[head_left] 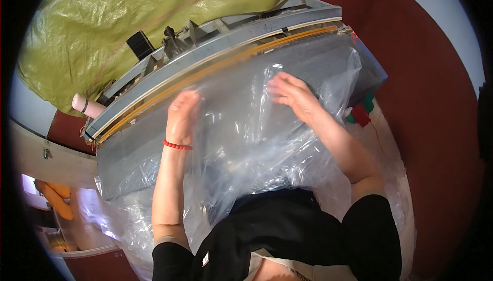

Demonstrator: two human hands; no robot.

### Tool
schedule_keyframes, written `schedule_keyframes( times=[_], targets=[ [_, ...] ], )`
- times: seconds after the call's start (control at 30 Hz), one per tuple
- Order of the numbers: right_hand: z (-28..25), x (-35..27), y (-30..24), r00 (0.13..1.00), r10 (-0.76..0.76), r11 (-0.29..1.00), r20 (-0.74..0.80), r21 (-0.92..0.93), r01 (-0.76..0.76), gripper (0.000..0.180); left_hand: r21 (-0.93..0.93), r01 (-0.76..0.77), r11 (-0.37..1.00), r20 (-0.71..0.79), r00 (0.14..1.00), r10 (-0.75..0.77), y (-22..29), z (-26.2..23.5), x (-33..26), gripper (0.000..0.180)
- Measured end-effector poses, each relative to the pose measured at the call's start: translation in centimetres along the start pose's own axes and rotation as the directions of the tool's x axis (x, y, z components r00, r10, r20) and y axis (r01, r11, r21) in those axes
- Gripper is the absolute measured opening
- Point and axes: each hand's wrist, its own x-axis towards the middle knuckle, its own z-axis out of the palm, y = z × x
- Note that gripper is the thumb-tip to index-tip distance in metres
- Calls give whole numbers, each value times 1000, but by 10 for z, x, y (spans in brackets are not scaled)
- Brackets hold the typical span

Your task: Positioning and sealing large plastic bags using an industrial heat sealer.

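- Plastic sheet [246,142] is lying under both hands, clear and crinkled, spreading from the machine edge beyond the fingers back over the person's lap.
- The left hand [182,116], wearing a red bead bracelet [177,146], is pressing flat on the sheet with fingers stretched out, gripping nothing.
- The right hand [292,93] is resting on the sheet to the right of the left hand, fingers spread and slightly bent; whether it is pinching a fold I cannot tell.
- A long grey bar with a yellow strip [215,65] is running just beyond both sets of fingertips.
- A green sack [128,19] is sitting farther off behind that bar.
- The sheet is looking thin, light, limp and slippery; pinching a free edge near the fingertips would likely be giving the best hold.
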Motion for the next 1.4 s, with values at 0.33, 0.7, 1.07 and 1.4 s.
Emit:
schedule_keyframes(
  times=[0.33, 0.7, 1.07, 1.4],
  targets=[
    [-84, 54, -10, 927, -340, 536, -156, -842, 55, 18, 704, 52, 708, 300, 882, -363, -12, -66, 4, 9],
    [-239, 73, -70, 601, -784, -105, -156, -920, -376, 20, 855, -3, 518, 203, 922, -330, 12, -139, -41, 8],
    [-246, 86, -75, 672, -654, 22, -347, -897, -441, 30, 413, 134, 901, -189, 980, -58, 17, -208, -97, 12],
    [-371, 101, -107, 677, -706, 337, -209, -940, 61, 25, 983, 21, 181, -90, 921, 378, -30, -207, -76, 11]
  ],
)
